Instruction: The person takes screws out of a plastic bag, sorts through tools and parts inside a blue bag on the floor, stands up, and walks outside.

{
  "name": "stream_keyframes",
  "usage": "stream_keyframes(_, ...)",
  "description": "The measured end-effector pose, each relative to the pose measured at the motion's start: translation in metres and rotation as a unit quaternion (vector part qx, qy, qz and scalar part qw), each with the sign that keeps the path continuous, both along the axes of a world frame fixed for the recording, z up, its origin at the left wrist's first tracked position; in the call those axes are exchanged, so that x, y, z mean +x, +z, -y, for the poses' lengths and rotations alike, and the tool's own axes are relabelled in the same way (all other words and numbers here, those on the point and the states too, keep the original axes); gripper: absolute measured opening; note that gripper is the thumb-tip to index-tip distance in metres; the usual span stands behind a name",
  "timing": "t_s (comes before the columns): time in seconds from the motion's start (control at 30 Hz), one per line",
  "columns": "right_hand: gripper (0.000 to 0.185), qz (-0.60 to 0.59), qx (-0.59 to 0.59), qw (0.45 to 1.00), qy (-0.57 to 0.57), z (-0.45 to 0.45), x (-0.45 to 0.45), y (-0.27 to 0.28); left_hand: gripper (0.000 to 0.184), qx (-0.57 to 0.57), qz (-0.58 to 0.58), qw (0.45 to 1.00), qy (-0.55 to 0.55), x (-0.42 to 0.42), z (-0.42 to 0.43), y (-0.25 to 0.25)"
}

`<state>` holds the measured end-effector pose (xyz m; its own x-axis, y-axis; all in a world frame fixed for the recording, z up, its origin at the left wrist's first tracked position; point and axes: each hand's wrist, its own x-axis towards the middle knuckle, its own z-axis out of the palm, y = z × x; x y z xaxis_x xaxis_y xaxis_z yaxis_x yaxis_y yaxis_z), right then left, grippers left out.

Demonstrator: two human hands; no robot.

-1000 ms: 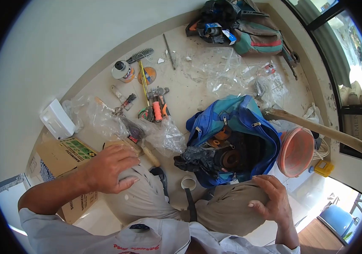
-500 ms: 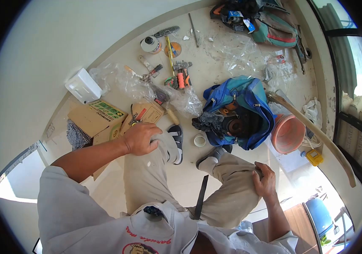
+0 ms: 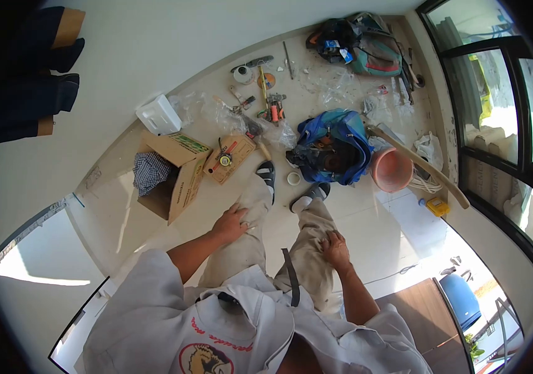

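Note:
My left hand [image 3: 229,226] rests on the left trouser leg [image 3: 236,254] near the knee, fingers lying over the cloth. Across from it, my right hand [image 3: 336,250] lies on the right trouser leg [image 3: 313,225] with its fingers spread. Neither hand holds an object. In front of the feet sits an opened blue bag [image 3: 341,124] with dark items inside. A tape measure [image 3: 224,160] lies on a closed cardboard box [image 3: 234,153]. Left of that is an open cardboard box [image 3: 182,190] with a checked cloth [image 3: 150,173] on it.
Hammers [image 3: 274,111], brushes, a white bottle [image 3: 242,75] and clear plastic are spread over the floor ahead. An orange bucket [image 3: 392,171] stands right of the bag, with a long curved wooden handle [image 3: 428,167] above it. A backpack [image 3: 375,56] lies by the far wall.
My view has risen and pulled back, so the legs look straighter. Both hands stay on the legs. The open box's inside and the tape measure now show more fully.

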<state>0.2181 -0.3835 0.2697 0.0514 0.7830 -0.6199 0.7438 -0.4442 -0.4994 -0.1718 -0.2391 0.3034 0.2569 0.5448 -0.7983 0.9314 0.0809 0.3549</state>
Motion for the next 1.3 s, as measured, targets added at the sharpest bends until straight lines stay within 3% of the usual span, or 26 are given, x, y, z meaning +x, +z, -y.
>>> stream_keyframes(0.13,0.042,-0.084,-0.18,0.978,-0.065,0.014,0.026,0.072,0.034,-0.088,0.058,0.993,0.051,-0.012,0.008,0.068)
stream_keyframes(0.27,0.039,-0.033,-0.118,0.987,-0.104,0.042,0.067,0.115,0.03,-0.107,0.159,0.979,0.068,0.039,-0.038,0.164)
stream_keyframes(0.33,0.038,0.011,-0.064,0.991,-0.12,0.068,0.091,0.115,0.034,-0.116,0.242,0.963,0.022,0.079,-0.061,0.228)
stream_keyframes(0.4,0.035,0.051,-0.064,0.986,-0.148,0.087,0.102,0.129,0.046,-0.074,0.395,0.916,-0.011,0.113,-0.063,0.284)
stream_keyframes(0.47,0.034,0.076,-0.066,0.978,-0.182,0.105,0.097,0.153,0.055,-0.138,0.471,0.868,-0.073,0.136,-0.074,0.36)
stream_keyframes(0.5,0.035,0.082,-0.083,0.973,-0.198,0.113,0.088,0.164,0.064,-0.162,0.523,0.831,-0.095,0.139,-0.073,0.387)
stream_keyframes(0.57,0.036,0.094,-0.035,0.987,-0.124,0.152,0.072,0.175,0.077,-0.176,0.644,0.732,-0.135,0.136,-0.069,0.443)
stream_keyframes(0.63,0.037,0.059,-0.087,0.948,-0.3,0.172,0.03,0.191,0.075,-0.194,0.714,0.648,-0.179,0.118,-0.058,0.475)
stream_keyframes(0.7,0.037,0.042,-0.104,0.929,-0.351,0.214,-0.009,0.183,0.069,-0.19,0.783,0.573,-0.147,0.098,-0.036,0.496)
stream_keyframes(0.8,0.039,0.055,-0.171,0.935,-0.307,0.277,-0.067,0.148,0.075,-0.219,0.787,0.55,-0.173,0.049,-0.021,0.511)
stream_keyframes(0.9,0.039,0.044,-0.221,0.941,-0.253,0.294,-0.118,0.134,0.077,-0.229,0.782,0.555,-0.169,0.005,0.0,0.515)
stream_keyframes(1.03,0.04,-0.001,-0.176,0.93,-0.322,0.283,-0.151,0.139,0.078,-0.191,0.784,0.563,-0.18,-0.036,0.019,0.522)
stream_keyframes(1.3,0.041,-0.013,-0.123,0.929,-0.349,0.295,-0.163,0.151,0.08,-0.184,0.813,0.532,-0.149,-0.073,0.072,0.535)
